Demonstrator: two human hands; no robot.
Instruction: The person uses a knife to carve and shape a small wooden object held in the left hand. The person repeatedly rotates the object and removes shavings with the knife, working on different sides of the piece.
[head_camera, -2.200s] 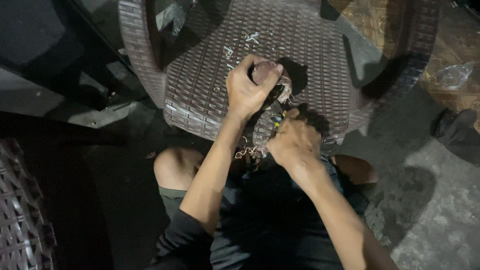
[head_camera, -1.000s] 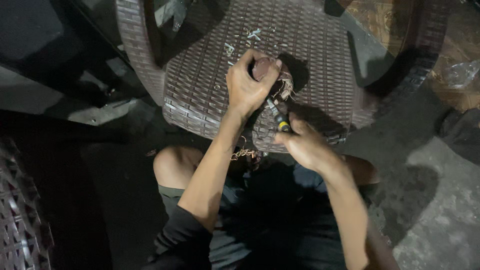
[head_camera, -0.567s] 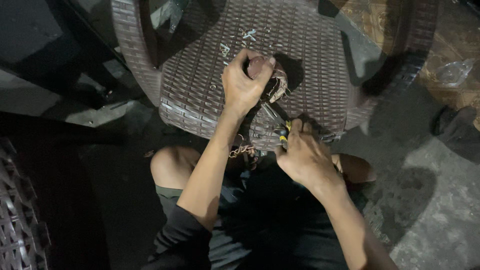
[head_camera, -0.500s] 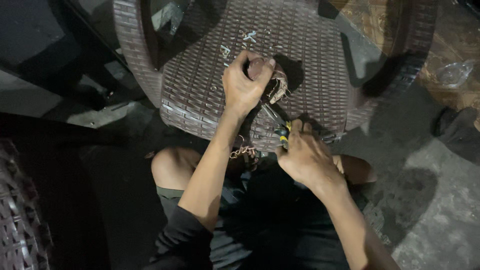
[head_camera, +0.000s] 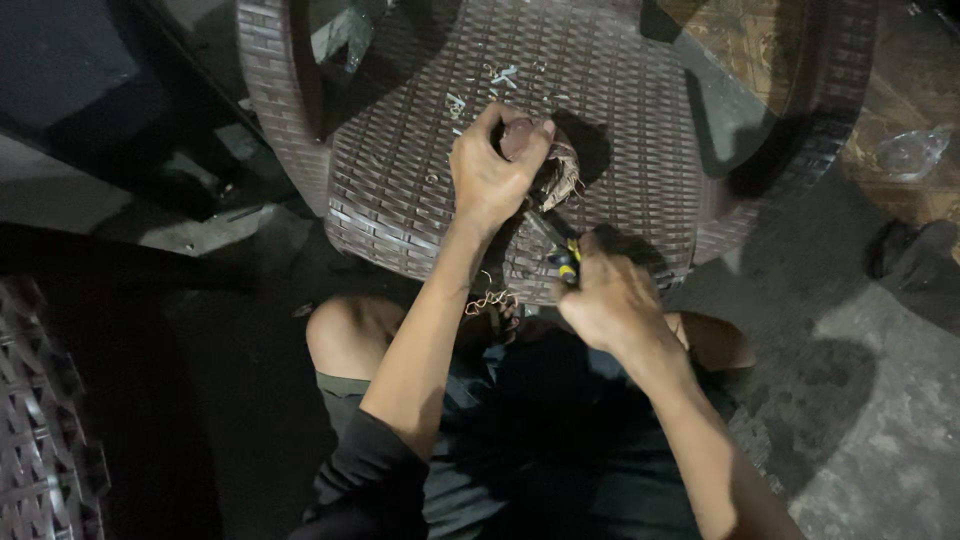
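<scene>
Brown woven chair seat (head_camera: 620, 130): fills upper centre of the frame; pale scraps scattered near its top middle.
Left hand (head_camera: 492, 178): clenched over a small round coil-wound part (head_camera: 556, 172), pressing it down on the seat, just above frame centre.
Part: mostly hidden under the fingers; brownish top and a fringe of thin wire showing at the hand's right edge.
Right hand (head_camera: 612, 300): closed around a tool with a yellow-and-black handle (head_camera: 568, 262), just below and right of the left hand.
Tool axis: slanted from lower right up to upper left, tip aimed at the underside of the held part; tip itself too dark to make out, contact cannot be told.
Direction from grip: part lies up and left of the right hand, along the tool's own line.
Nearer hand: left, already on the part; right near, reaching only through the tool.
Loose curly wire (head_camera: 488, 300): hanging at the seat's front edge, between the forearms, apart from both hands.
</scene>
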